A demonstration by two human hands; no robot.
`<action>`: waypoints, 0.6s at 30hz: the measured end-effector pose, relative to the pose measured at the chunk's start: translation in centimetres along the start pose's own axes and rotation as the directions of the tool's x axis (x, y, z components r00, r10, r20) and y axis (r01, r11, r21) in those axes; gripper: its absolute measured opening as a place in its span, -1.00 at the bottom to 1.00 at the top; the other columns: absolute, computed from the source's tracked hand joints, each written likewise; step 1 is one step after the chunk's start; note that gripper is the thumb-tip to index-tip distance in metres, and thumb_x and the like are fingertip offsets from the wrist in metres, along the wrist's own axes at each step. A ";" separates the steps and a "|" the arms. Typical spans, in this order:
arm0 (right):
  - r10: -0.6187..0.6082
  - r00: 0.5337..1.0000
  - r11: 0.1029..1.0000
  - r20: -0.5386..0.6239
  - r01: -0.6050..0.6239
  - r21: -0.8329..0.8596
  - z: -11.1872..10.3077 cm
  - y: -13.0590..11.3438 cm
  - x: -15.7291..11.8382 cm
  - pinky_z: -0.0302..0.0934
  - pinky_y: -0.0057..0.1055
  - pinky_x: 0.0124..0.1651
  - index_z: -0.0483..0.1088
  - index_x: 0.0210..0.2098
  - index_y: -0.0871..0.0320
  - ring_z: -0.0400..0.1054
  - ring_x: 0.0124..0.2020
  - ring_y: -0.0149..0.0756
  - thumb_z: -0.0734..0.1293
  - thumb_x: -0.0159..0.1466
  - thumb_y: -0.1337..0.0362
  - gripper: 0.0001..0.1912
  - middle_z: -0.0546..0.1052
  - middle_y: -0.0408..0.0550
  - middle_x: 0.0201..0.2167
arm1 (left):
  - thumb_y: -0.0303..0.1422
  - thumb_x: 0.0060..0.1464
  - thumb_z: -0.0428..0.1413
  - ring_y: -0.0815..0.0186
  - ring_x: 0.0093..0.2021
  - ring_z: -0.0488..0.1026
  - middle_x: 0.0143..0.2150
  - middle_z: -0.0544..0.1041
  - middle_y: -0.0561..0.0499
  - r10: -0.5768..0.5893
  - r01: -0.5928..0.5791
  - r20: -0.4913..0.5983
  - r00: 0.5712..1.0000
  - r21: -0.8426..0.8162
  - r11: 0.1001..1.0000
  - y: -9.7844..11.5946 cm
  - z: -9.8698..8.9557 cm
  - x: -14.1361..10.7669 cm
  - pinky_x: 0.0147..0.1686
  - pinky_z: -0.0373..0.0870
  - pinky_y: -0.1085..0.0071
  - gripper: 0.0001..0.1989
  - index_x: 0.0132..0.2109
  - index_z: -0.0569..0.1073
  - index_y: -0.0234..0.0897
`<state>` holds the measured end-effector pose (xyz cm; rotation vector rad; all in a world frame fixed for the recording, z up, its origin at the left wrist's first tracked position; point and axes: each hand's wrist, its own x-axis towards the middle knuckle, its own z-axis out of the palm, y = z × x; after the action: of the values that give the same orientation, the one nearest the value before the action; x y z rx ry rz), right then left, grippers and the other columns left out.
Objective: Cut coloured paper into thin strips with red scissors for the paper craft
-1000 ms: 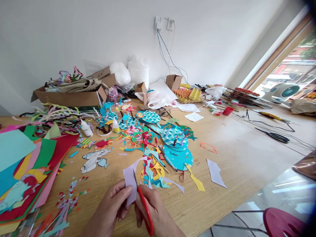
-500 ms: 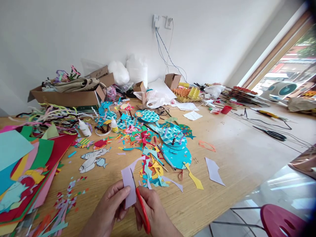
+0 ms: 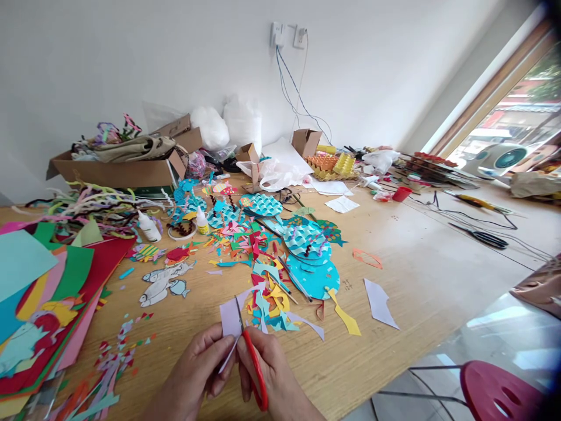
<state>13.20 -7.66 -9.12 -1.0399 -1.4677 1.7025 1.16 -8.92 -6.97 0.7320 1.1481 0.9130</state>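
A small piece of lilac paper [image 3: 229,316] is pinched between the thumb and fingers of my left hand [image 3: 204,358], its lower part angled edge-on. My right hand [image 3: 268,361] grips red-handled scissors [image 3: 258,374], whose dark blades lie against the paper and point away from me. Just beyond my hands lies a heap of paper scraps [image 3: 265,304] in yellow, teal, red and lilac. Cut-out paper fish [image 3: 162,285] rest to the left. A larger lilac piece [image 3: 380,304] and a yellow scrap [image 3: 348,316] lie to the right.
Coloured paper sheets [image 3: 83,275] are stacked at the left. Glue bottles [image 3: 149,227] stand near pipe cleaners [image 3: 100,202] and a cardboard box [image 3: 118,171]. Blue decorated discs [image 3: 313,279] lie mid-table. Black scissors [image 3: 484,237] and a red cup [image 3: 402,194] are at the right; a stool [image 3: 495,389] stands below.
The lilac paper has turned and its lower part has folded or tilted edge-on in my left hand. The scissors remain in my right hand, shifted only slightly.
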 end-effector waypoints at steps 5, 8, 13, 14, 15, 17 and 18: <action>0.033 0.999 0.999 0.001 -0.033 0.023 0.0 0.5 -0.1 -0.08 -0.63 -0.76 0.15 -0.58 0.17 0.02 -0.81 -0.56 0.03 0.21 -0.13 -0.49 0.16 -0.30 -0.81 | -0.13 -0.15 0.10 0.51 -0.73 0.01 -0.73 0.17 0.21 0.005 -0.004 -0.020 1.000 0.015 1.000 -0.1 -0.4 0.2 -0.72 -0.11 0.55 -0.71 -0.55 0.34 -0.27; 0.033 0.999 0.998 -0.019 -0.032 0.045 -0.6 0.2 0.0 -0.06 -0.60 -0.69 0.17 -0.54 0.18 0.04 -0.77 -0.55 0.04 0.22 -0.11 -0.52 0.17 -0.29 -0.79 | -0.16 -0.14 0.09 0.49 -0.71 0.07 -0.72 0.21 0.18 0.073 -0.064 -0.091 0.993 0.102 0.993 0.8 -0.9 0.3 -0.70 -0.01 0.56 -0.72 -0.58 0.33 -0.27; -0.108 0.991 0.984 -0.085 0.119 0.133 -1.8 -1.6 0.5 0.02 -0.54 -0.52 0.21 -0.42 0.19 0.13 -0.58 -0.49 0.27 0.11 -0.02 -0.64 0.28 -0.20 -0.58 | -0.24 -0.12 0.09 0.45 -0.67 0.15 -0.72 0.24 0.17 0.265 -0.205 -0.139 0.954 0.344 0.916 3.1 -1.5 0.9 -0.67 0.06 0.56 -0.79 -0.57 0.35 -0.27; -0.111 0.989 0.980 -0.100 0.125 0.153 -1.7 -2.0 0.7 0.02 -0.54 -0.51 0.20 -0.41 0.18 0.12 -0.56 -0.48 0.33 0.05 0.02 -0.64 0.29 -0.20 -0.54 | -0.25 -0.11 0.08 0.45 -0.67 0.16 -0.71 0.25 0.17 0.288 -0.225 -0.130 0.949 0.365 0.904 3.4 -1.5 1.1 -0.67 0.07 0.56 -0.80 -0.56 0.35 -0.26; -0.100 0.989 0.977 -0.112 0.119 0.177 -1.6 -2.4 0.9 0.01 -0.54 -0.52 0.20 -0.41 0.17 0.11 -0.56 -0.48 0.37 0.01 0.06 -0.64 0.30 -0.20 -0.53 | -0.25 -0.11 0.08 0.45 -0.67 0.16 -0.71 0.25 0.17 0.308 -0.244 -0.119 0.944 0.377 0.894 3.6 -1.4 1.3 -0.67 0.08 0.56 -0.80 -0.56 0.35 -0.26; -0.067 0.989 0.966 -0.129 0.097 0.242 -1.3 -2.9 1.4 -0.01 -0.54 -0.54 0.18 -0.42 0.16 0.10 -0.58 -0.50 0.41 -0.04 0.13 -0.64 0.30 -0.22 -0.53 | -0.25 -0.09 0.06 0.44 -0.68 0.15 -0.71 0.24 0.18 0.333 -0.273 -0.091 0.939 0.394 0.878 3.9 -1.3 1.6 -0.67 0.08 0.56 -0.80 -0.56 0.34 -0.25; -0.054 0.989 0.957 -0.136 0.090 0.277 -1.1 -3.1 1.6 -0.02 -0.54 -0.55 0.18 -0.42 0.15 0.09 -0.60 -0.50 0.40 -0.05 0.15 -0.65 0.30 -0.23 -0.55 | -0.24 -0.08 0.06 0.44 -0.68 0.15 -0.71 0.23 0.18 0.343 -0.285 -0.078 0.936 0.402 0.870 3.9 -1.2 1.7 -0.67 0.08 0.55 -0.79 -0.55 0.34 -0.25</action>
<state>13.34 -5.24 -6.36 -0.9098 -1.1287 1.7004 -0.65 -5.58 -4.67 1.2192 1.3859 1.0377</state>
